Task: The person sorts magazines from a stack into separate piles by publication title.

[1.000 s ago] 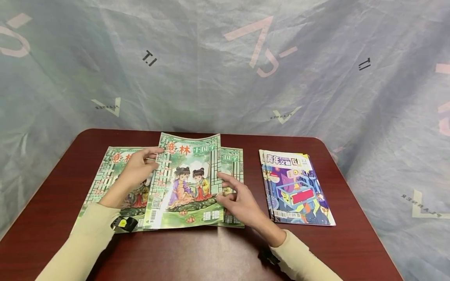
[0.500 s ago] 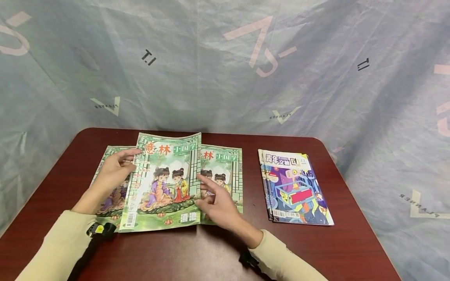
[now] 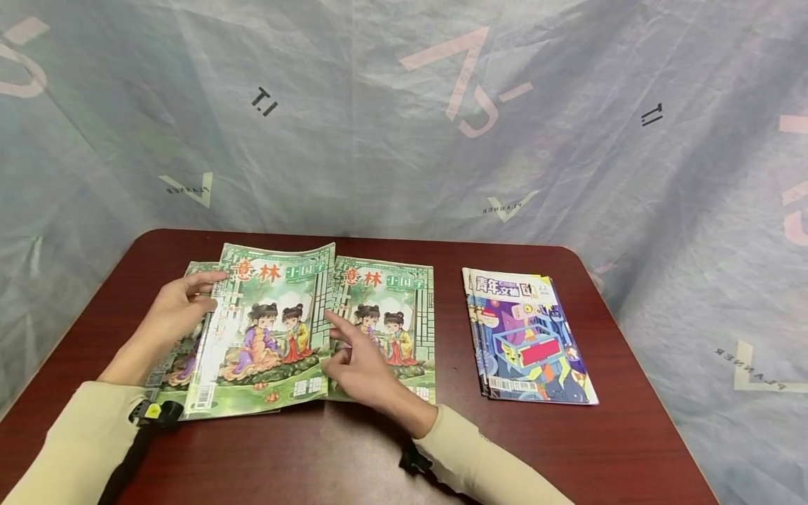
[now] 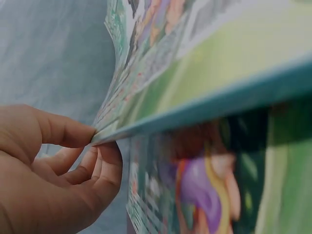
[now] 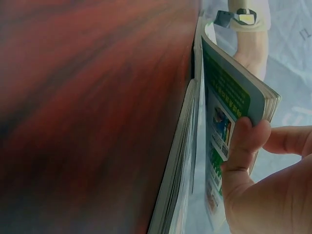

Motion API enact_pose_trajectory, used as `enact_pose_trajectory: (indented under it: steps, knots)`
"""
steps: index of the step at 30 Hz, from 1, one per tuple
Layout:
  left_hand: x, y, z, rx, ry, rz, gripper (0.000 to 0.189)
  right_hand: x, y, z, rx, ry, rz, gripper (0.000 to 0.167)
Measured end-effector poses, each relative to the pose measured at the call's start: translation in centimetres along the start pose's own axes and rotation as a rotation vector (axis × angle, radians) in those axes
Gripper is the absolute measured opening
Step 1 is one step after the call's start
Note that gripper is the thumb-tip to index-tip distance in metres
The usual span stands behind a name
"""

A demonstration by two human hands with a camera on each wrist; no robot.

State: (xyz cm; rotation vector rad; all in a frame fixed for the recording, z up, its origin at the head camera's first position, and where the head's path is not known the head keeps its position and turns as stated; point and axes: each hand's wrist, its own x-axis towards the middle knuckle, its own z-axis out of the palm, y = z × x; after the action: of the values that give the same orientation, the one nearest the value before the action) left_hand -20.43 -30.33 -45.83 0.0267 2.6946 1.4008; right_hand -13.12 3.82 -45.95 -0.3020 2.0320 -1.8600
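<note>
A green magazine [image 3: 265,330] with two drawn children on its cover is held up over two matching magazines. My left hand [image 3: 173,312] pinches its left edge, thumb on one side and fingers on the other, as the left wrist view shows at the spine [image 4: 195,109]. At the opposite edge my right hand [image 3: 366,365] pinches the magazine between thumb and fingers; its back cover [image 5: 226,100] faces the table in the right wrist view. Below lie the left green magazine [image 3: 172,368], mostly covered, and the right green magazine [image 3: 388,308], partly behind my right hand.
To the right, a small stack of purple-covered magazines [image 3: 536,344] lies on the dark red table [image 3: 353,463]. A grey printed cloth [image 3: 353,140] hangs behind the table and along its sides.
Both hands have carried the held magazine leftward, from between the two lying magazines to over the left one. More of the right magazine now shows. The purple stack stays in place.
</note>
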Motion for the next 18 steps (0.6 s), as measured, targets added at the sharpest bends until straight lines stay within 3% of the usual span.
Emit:
enact_pose_trajectory:
  steps: [6,11,18]
  knots:
    - [0.5,-0.5,-0.8,0.056,-0.046,0.001,0.058,0.8,-0.3,0.9,0.027,-0.026,0.032,0.094]
    - [1.0,-0.9,-1.0,0.102,-0.022,0.032,0.056,1.5,-0.7,1.6,0.027,-0.028,0.056,0.093]
    - [0.8,-1.8,-1.9,0.113,-0.002,0.029,0.055,2.1,-0.7,2.6,0.053,-0.041,0.09,0.092]
